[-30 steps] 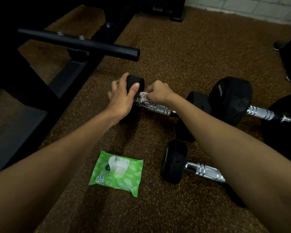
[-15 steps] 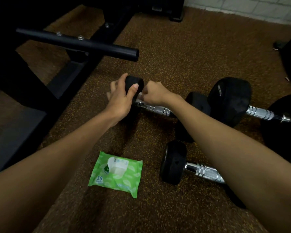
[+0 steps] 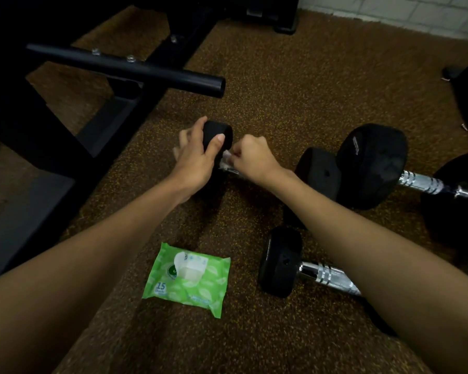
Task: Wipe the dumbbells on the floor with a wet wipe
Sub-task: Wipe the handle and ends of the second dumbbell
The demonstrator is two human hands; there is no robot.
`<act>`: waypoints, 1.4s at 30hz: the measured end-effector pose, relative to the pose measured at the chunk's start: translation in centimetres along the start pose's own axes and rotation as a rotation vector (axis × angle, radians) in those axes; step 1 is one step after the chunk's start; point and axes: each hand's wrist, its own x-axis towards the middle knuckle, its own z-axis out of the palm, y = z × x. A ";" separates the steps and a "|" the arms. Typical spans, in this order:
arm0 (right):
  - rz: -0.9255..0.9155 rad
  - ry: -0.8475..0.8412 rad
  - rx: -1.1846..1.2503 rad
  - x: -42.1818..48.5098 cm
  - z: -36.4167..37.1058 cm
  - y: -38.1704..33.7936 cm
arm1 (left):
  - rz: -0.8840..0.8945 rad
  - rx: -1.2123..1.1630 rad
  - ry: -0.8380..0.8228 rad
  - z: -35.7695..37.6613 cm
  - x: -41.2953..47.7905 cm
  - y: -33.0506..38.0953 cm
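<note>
Right hand (image 3: 251, 160), centre frame: fingers curled tight around a scrap of white wet wipe (image 3: 226, 157), pressed on the chrome handle of the small black-ended dumbbell (image 3: 219, 139), just beside its end weight. Probably rubbing the handle; the hand hides most of it.

Left hand (image 3: 197, 160): fingers and thumb spread around that black end weight, clamping it, likely to stop the dumbbell rolling on the brown speckled floor (image 3: 295, 85).

Two more black dumbbells wait: lower right (image 3: 281, 261) and right (image 3: 370, 163). Green wipe packet (image 3: 187, 276), flap open, lies lower centre within reach.
</note>
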 end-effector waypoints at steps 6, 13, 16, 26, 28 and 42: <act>0.032 -0.007 0.092 -0.9 -1.5 1.8 | 0.005 0.005 0.011 0.1 -0.1 -0.1; 0.101 -0.017 0.072 0.1 0.4 0.3 | 0.002 -0.003 0.003 0.1 0.0 -0.1; 0.016 -0.056 0.087 -1.2 0.5 1.4 | 0.007 0.003 0.017 0.1 -0.1 -0.1; 0.158 -0.098 0.045 0.4 0.4 1.1 | 0.009 -0.009 0.007 0.0 -0.2 -0.1; 0.137 -0.067 -0.027 -0.1 1.0 0.8 | 0.006 -0.010 0.006 -0.1 -0.2 -0.1; 0.034 -0.113 -0.045 -1.1 0.3 0.8 | 0.002 0.007 0.015 0.1 -0.1 -0.1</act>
